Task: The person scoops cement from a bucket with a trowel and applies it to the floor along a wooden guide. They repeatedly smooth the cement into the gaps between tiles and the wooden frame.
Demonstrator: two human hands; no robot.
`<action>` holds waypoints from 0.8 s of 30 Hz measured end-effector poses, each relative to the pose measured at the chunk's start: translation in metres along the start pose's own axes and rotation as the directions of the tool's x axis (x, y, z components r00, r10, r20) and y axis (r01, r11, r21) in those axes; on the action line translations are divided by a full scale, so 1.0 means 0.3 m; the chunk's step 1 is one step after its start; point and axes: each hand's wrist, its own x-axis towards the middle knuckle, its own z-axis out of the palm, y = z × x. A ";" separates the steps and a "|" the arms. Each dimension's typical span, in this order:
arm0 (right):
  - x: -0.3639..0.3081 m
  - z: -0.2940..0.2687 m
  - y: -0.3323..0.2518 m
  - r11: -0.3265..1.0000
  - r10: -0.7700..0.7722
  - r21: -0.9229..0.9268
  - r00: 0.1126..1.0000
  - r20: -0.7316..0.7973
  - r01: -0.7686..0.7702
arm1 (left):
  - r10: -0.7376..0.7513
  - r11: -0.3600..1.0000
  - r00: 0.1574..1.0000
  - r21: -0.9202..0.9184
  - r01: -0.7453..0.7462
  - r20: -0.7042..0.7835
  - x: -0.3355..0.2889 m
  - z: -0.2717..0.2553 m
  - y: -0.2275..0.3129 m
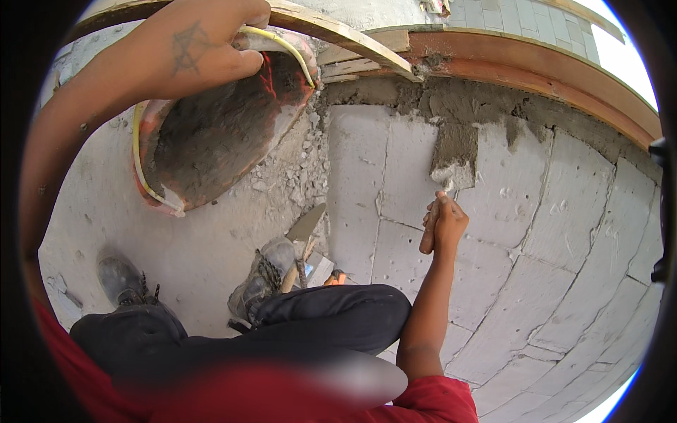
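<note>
My right hand [447, 217] is closed round the wooden handle of a trowel [455, 175]. Wet grey mortar coats much of its flat, square blade, which lies over the grey block wall [493, 166] below a rough mortar band [465, 99]. At upper left, my left hand [226, 46] is closed, thumb and fingers curled, in front of a wooden batten [345, 44] and over the near part of a mortar tub [156, 192]. What its fingers grip is hidden. Dark mortar [218, 130] lies in the tub, whose rim carries a yellow hose [138, 158].
An orange-brown board [508, 62] runs along the mortar band. Rubble [285, 166] lies between tub and wall. A pointed trowel [306, 223] and an orange-handled tool [337, 278] are beside my right boot [254, 285]; my left boot [121, 276] stands on the dusty floor.
</note>
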 end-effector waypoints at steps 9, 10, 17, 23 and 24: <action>0.014 0.101 -0.100 0.981 -0.190 -0.015 0.973 0.133 0.194 | -0.074 0.996 0.996 -0.053 0.076 0.046 0.000 -0.009 0.002; 0.040 0.140 -0.108 0.979 -0.177 -0.077 0.973 0.150 0.190 | -0.085 0.994 0.995 -0.064 0.089 0.054 0.002 -0.006 0.001; 0.160 0.285 -0.100 0.991 -0.119 -0.052 0.990 0.080 0.124 | -0.034 0.994 0.995 -0.103 0.044 0.094 -0.016 -0.052 0.022; 0.117 0.151 0.000 0.995 -0.035 -0.087 0.997 0.064 0.041 | -0.113 0.990 0.861 -0.017 0.140 0.496 0.058 -0.198 0.102; 0.103 0.129 0.014 0.994 -0.041 -0.098 0.997 0.065 0.048 | -0.286 0.950 0.820 0.032 0.312 0.496 0.066 -0.193 0.134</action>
